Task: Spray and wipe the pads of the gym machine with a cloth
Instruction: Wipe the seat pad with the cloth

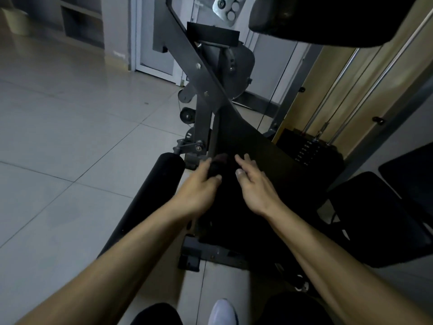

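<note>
Head view, dim room, gym machine [210,95] fills the centre and right. Both bare forearms reach in from 6 o'clock toward the machine's low middle.

Left hand [199,186]: fingers curled, thumb pressed against a small dark thing [214,170] at the hand's 1 o'clock. It grasps that thing; too dark and blurred to tell whether it is a cloth or a machine part.

Right hand [254,181]: released, fingers spread and slightly bent, lying over or just above the dark flat pad [262,156] that runs toward 12 o'clock. Touching or hovering, cannot tell. Nothing in this hand.

Pads: black roller pad [161,181] just at 9 o'clock of the left hand, running down toward 7 o'clock along the floor side. Another black pad [375,219] at 3 o'clock of the right hand, well apart. A third black pad [304,19] at the top, about 1 o'clock of frame.

Weight stack [307,151] at 2 o'clock of the right hand, chrome guide rods [351,73] rising from it. Grey tiled floor [70,137] fills the left. White shoe [222,311] at 6 o'clock, bottom edge. Pale bin [17,21] at 10 o'clock, far corner.
</note>
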`<action>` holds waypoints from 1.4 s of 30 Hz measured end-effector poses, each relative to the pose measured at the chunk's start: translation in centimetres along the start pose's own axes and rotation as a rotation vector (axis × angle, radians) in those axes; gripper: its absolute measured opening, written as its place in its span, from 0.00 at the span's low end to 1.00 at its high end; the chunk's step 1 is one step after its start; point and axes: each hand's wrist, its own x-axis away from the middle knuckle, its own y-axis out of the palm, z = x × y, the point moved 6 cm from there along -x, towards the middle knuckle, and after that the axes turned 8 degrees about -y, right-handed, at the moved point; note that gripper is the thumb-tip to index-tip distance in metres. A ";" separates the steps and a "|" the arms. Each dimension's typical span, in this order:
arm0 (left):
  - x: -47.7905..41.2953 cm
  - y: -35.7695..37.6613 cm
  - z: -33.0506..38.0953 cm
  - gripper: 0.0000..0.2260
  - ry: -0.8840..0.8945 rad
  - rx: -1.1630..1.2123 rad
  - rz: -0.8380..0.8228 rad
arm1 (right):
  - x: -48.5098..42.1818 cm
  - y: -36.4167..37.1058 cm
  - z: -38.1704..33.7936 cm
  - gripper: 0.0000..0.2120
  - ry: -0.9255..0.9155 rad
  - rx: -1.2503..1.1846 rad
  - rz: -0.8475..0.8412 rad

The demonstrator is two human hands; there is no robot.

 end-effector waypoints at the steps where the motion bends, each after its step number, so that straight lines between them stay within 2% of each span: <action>1: -2.0 -0.2 0.4 0.20 -0.023 -0.041 0.021 | -0.3 -0.1 0.0 0.23 0.007 0.000 0.012; 4: -6.1 -0.8 1.8 0.14 -0.136 -0.136 0.053 | -2.1 -0.3 -0.1 0.23 0.066 -0.025 0.030; 6: -6.0 -0.7 1.8 0.13 -0.148 -0.138 0.042 | -3.2 -0.3 -0.3 0.23 0.087 -0.029 0.038; 9: -0.6 -0.8 0.5 0.17 -0.100 -0.092 0.105 | -3.2 -0.1 0.0 0.23 0.077 -0.020 0.032; 11: 3.7 -0.4 0.0 0.15 -0.044 -0.070 0.158 | -2.8 -0.2 0.0 0.23 0.069 -0.006 0.038; 15: 9.8 1.3 0.0 0.18 0.041 -0.031 0.356 | -2.4 0.0 -0.1 0.23 0.050 0.027 0.056; 18: 8.9 1.4 -0.7 0.17 0.032 -0.057 0.487 | -2.8 0.1 0.4 0.23 0.014 0.006 0.072; 21: 5.7 0.6 0.0 0.09 -0.072 -0.064 0.614 | -2.3 -0.9 0.8 0.20 -0.027 -0.212 0.197; 24: 5.8 0.9 0.0 0.08 -0.102 0.026 0.781 | -1.4 -2.2 1.2 0.15 0.004 -0.507 0.312; 26: 8.4 3.1 -1.4 0.12 -0.093 0.147 0.894 | -0.7 -2.4 0.9 0.15 -0.007 -0.540 0.288; 28: 10.9 6.7 -2.8 0.24 -0.063 0.263 1.001 | -0.5 -2.2 0.5 0.15 -0.035 -0.526 0.274; 30: 11.5 10.7 -3.4 0.30 -0.052 0.291 1.054 | -0.3 -2.3 0.2 0.15 -0.021 -0.559 0.285; 34: 10.0 12.0 -2.8 0.29 0.021 0.351 1.130 | -0.1 -2.8 1.3 0.16 -0.043 -0.750 0.343; 38: 10.0 10.0 -1.7 0.24 0.008 0.395 1.189 | 0.5 -3.4 2.9 0.17 -0.111 -0.865 0.247; 42: 9.8 13.1 -3.0 0.24 -0.035 0.369 1.189 | 3.3 -3.0 3.0 0.22 -0.268 -0.646 0.058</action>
